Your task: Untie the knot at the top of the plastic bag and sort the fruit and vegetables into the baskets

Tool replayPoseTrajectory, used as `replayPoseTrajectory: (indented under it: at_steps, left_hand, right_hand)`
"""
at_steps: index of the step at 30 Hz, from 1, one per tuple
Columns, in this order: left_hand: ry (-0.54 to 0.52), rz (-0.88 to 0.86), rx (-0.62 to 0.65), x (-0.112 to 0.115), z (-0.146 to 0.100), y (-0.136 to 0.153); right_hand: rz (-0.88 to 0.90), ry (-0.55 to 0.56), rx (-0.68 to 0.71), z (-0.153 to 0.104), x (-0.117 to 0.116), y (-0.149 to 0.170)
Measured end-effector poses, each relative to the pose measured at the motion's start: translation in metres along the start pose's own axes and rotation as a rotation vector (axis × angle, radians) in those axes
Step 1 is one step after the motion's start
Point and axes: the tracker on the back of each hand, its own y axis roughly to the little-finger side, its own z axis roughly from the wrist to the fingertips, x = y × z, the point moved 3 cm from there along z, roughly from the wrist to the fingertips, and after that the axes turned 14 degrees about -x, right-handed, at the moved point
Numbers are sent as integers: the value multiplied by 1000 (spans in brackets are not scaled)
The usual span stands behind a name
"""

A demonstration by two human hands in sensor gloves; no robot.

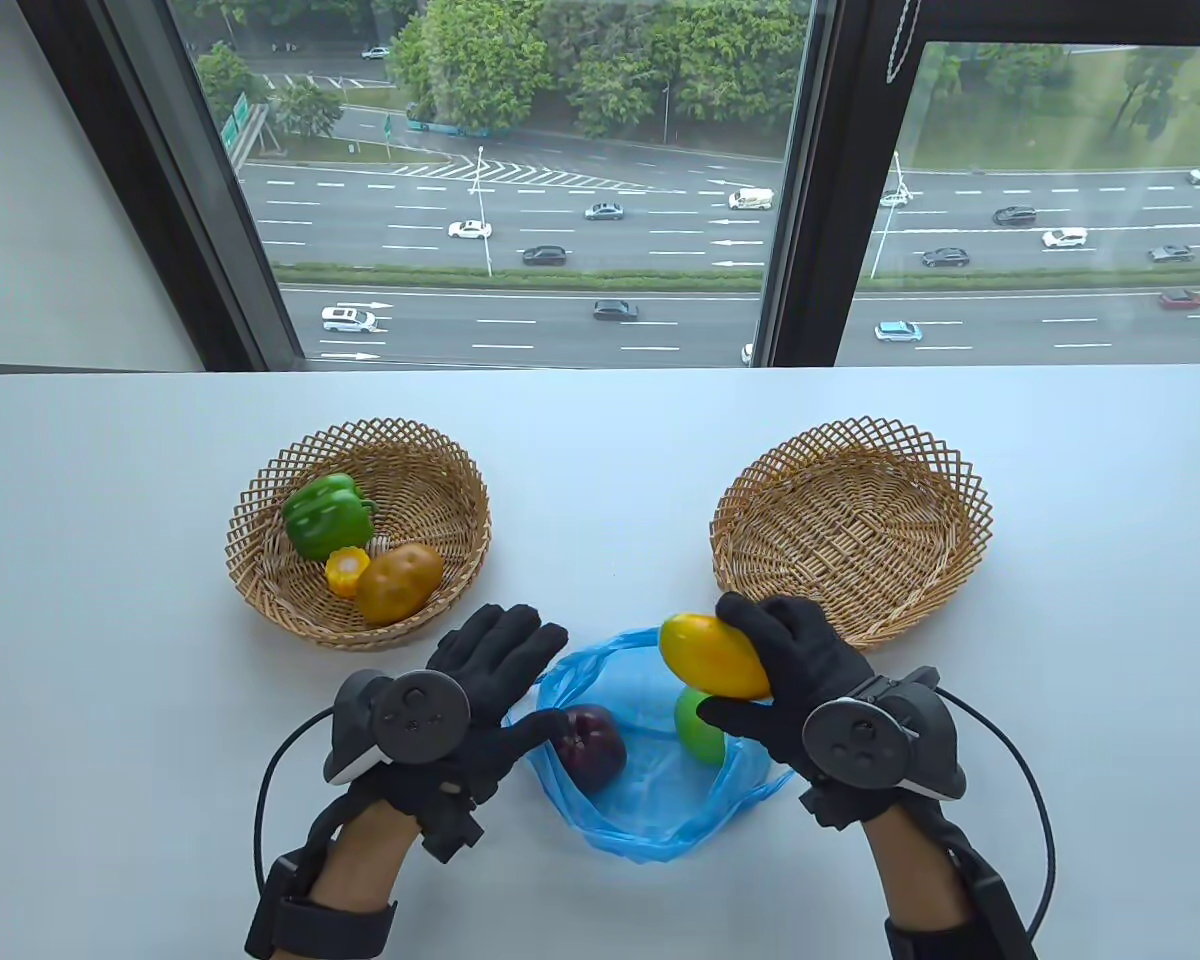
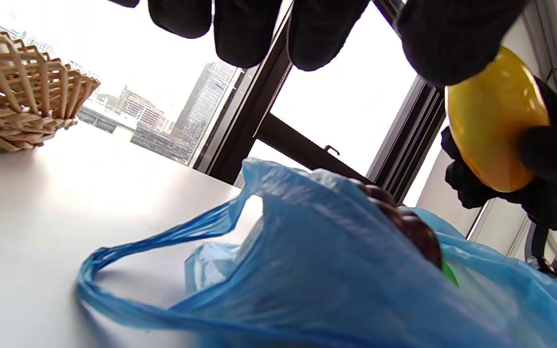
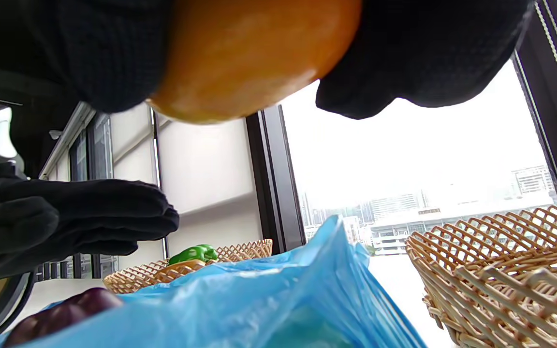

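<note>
1. Table view, lower centre: right hand (image 1: 800, 680) curled round yellow mango (image 1: 713, 655), lifted above blue bag (image 1: 650, 790), likely bound for empty right basket (image 1: 850, 530).
2. Left hand (image 1: 490, 690) spread, fingers straight beside bag mouth, apparently steadying it.
3. Vegetables sit in left basket (image 1: 355, 530); dark red fruit (image 1: 590, 745), green fruit (image 1: 698, 728) wait inside bag.

High up in what looks like an office or a test room in a tall building: a plain white table (image 1: 600, 450) sits pushed against a big window (image 1: 520, 180) with dark frames (image 1: 830, 180), and far below runs a wide multi-lane road (image 1: 660, 240) busy with cars, trees (image 1: 600, 60) lining its far side. The wrist views catch city blocks (image 3: 394, 212) on a bright skyline. Sensor gloves with trackers (image 1: 415, 715) and trailing cables (image 1: 1035, 790) point to a recording setup, not a home kitchen.
</note>
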Motion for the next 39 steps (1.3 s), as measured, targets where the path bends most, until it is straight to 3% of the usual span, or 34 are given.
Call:
replayPoseTrajectory:
  at_steps: [9, 20, 28, 39]
  left_hand:
    - [39, 5, -29, 6, 2, 6]
    - [36, 4, -30, 5, 2, 5]
    - [48, 5, -32, 6, 2, 5]
    - [49, 4, -33, 5, 3, 5]
  right_hand:
    - [132, 43, -114, 5, 6, 32]
    - [40, 81, -244, 9, -6, 70]
    - [-215, 125, -248, 14, -21, 74]
    - [-216, 74, -260, 16, -33, 82]
